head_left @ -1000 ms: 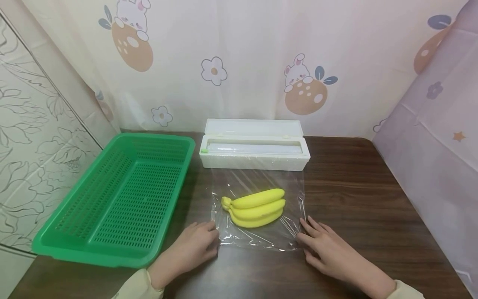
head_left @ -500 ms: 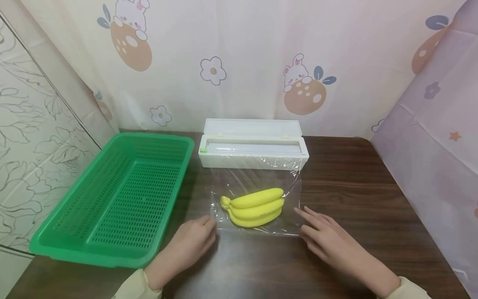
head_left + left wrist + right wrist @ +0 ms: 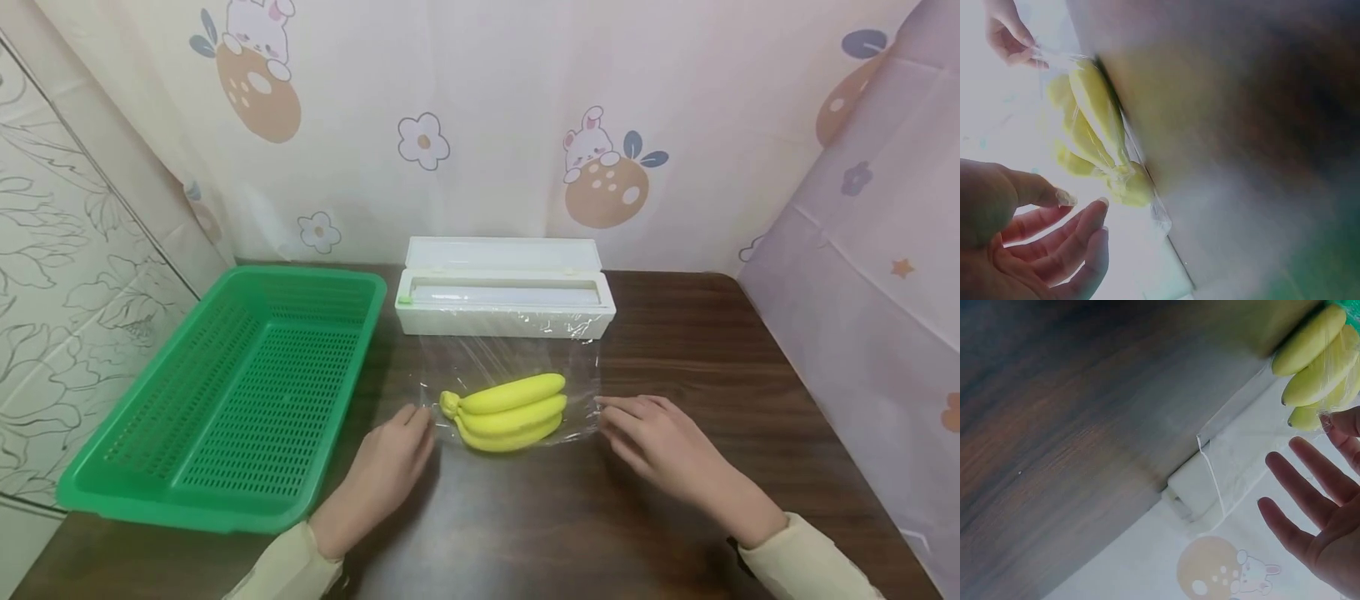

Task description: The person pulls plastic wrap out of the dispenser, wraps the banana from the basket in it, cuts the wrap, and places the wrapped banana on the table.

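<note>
A bunch of yellow bananas lies on clear plastic film that runs forward from a white dispenser box. The film's near edge is folded back across the fruit. At its left corner, beside the banana stem, my left hand pinches it with thumb and index finger; in the left wrist view the left hand has its other fingers bent. My right hand pinches the right corner; in the right wrist view the right hand has its other fingers spread.
A green perforated basket stands at the left of the dark wooden table. The box's lid is raised at the back, before a patterned curtain. A second curtain hangs on the right.
Both hands have moved away from the body, toward the box, and the film's near edge has gone with them, from in front of the bananas to over them. The bananas have stayed put.
</note>
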`<action>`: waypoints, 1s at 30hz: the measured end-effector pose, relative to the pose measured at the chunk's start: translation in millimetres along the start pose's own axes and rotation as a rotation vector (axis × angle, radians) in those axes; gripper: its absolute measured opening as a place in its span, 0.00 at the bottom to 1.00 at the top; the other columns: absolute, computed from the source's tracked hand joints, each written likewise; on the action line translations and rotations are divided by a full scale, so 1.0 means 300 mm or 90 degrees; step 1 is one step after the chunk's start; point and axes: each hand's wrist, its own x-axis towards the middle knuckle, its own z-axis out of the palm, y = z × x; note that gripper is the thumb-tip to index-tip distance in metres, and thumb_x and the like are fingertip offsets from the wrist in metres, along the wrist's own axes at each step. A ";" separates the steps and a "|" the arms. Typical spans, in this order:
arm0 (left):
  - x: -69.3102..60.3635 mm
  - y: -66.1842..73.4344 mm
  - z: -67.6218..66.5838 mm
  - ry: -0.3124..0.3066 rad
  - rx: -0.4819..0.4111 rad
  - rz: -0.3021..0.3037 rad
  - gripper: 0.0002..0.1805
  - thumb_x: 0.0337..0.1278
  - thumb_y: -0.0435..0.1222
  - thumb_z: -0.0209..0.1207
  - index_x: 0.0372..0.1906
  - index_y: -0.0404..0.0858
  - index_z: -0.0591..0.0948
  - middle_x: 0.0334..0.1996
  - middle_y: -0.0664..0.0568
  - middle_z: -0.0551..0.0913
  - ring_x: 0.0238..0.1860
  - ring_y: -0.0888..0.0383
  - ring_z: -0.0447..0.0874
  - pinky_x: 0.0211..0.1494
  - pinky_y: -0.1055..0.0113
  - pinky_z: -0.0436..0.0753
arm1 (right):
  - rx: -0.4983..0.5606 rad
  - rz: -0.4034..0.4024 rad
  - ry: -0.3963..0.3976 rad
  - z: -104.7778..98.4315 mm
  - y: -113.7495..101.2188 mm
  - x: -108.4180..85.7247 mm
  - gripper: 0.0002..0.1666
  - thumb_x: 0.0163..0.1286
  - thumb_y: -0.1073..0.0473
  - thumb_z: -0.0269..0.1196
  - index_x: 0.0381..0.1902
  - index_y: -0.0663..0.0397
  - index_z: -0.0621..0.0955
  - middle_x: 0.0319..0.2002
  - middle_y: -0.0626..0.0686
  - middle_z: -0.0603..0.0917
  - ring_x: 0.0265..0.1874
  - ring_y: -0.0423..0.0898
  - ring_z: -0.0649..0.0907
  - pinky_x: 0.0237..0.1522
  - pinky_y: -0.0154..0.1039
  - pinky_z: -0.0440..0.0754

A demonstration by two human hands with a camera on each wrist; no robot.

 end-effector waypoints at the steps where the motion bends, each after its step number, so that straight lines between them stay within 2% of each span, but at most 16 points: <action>1: 0.005 0.000 0.003 -0.001 -0.005 -0.012 0.10 0.57 0.24 0.70 0.33 0.35 0.78 0.25 0.51 0.73 0.18 0.58 0.72 0.19 0.67 0.77 | 0.001 0.003 0.003 0.002 0.004 0.005 0.18 0.54 0.67 0.76 0.44 0.51 0.87 0.53 0.57 0.90 0.45 0.55 0.90 0.47 0.60 0.87; 6: 0.033 -0.008 0.022 0.004 -0.047 -0.033 0.09 0.60 0.20 0.67 0.32 0.33 0.78 0.27 0.50 0.71 0.21 0.57 0.74 0.23 0.68 0.79 | 0.012 0.016 0.007 0.022 0.031 0.023 0.14 0.59 0.66 0.73 0.45 0.55 0.87 0.46 0.55 0.90 0.40 0.52 0.89 0.39 0.54 0.88; 10: 0.056 -0.014 0.038 0.030 -0.083 -0.023 0.09 0.59 0.17 0.66 0.30 0.30 0.79 0.29 0.48 0.73 0.25 0.55 0.77 0.25 0.69 0.81 | 0.007 0.022 0.014 0.033 0.036 0.043 0.14 0.58 0.67 0.74 0.43 0.52 0.86 0.38 0.51 0.87 0.36 0.49 0.87 0.34 0.51 0.86; 15: 0.085 -0.009 0.056 0.057 -0.093 -0.021 0.08 0.58 0.16 0.65 0.30 0.29 0.81 0.31 0.46 0.76 0.27 0.53 0.81 0.27 0.68 0.84 | 0.006 0.034 0.011 0.042 0.035 0.068 0.13 0.60 0.67 0.74 0.42 0.51 0.85 0.32 0.47 0.83 0.29 0.45 0.82 0.30 0.47 0.82; 18: 0.101 -0.007 0.063 0.051 -0.101 -0.036 0.09 0.59 0.17 0.64 0.29 0.30 0.81 0.31 0.45 0.76 0.27 0.53 0.80 0.28 0.68 0.84 | 0.022 0.057 0.009 0.049 0.036 0.080 0.13 0.62 0.67 0.75 0.42 0.51 0.86 0.33 0.47 0.83 0.26 0.43 0.80 0.28 0.43 0.81; 22: 0.124 -0.013 0.080 0.035 -0.112 -0.074 0.07 0.58 0.17 0.63 0.28 0.28 0.83 0.33 0.44 0.78 0.31 0.52 0.83 0.33 0.66 0.87 | 0.045 0.089 0.019 0.064 0.039 0.097 0.12 0.64 0.67 0.75 0.43 0.50 0.87 0.39 0.50 0.80 0.25 0.41 0.78 0.24 0.37 0.77; 25: 0.143 -0.019 0.092 0.018 -0.117 -0.098 0.06 0.58 0.17 0.63 0.30 0.27 0.85 0.36 0.43 0.79 0.34 0.50 0.85 0.37 0.64 0.89 | 0.049 0.102 0.024 0.076 0.038 0.113 0.09 0.67 0.66 0.74 0.42 0.50 0.86 0.36 0.49 0.77 0.24 0.39 0.73 0.23 0.33 0.72; 28: 0.161 -0.024 0.105 0.007 -0.104 -0.093 0.05 0.58 0.18 0.64 0.31 0.27 0.87 0.37 0.42 0.79 0.36 0.49 0.83 0.39 0.61 0.88 | 0.052 0.103 0.021 0.086 0.037 0.132 0.08 0.67 0.66 0.73 0.42 0.50 0.87 0.31 0.46 0.76 0.23 0.38 0.71 0.23 0.33 0.71; 30: 0.171 -0.025 0.113 0.007 -0.094 -0.081 0.05 0.57 0.18 0.65 0.31 0.27 0.88 0.36 0.43 0.78 0.35 0.48 0.81 0.39 0.60 0.86 | 0.057 0.100 0.021 0.093 0.035 0.145 0.09 0.67 0.67 0.73 0.42 0.51 0.87 0.30 0.45 0.80 0.24 0.39 0.74 0.24 0.35 0.75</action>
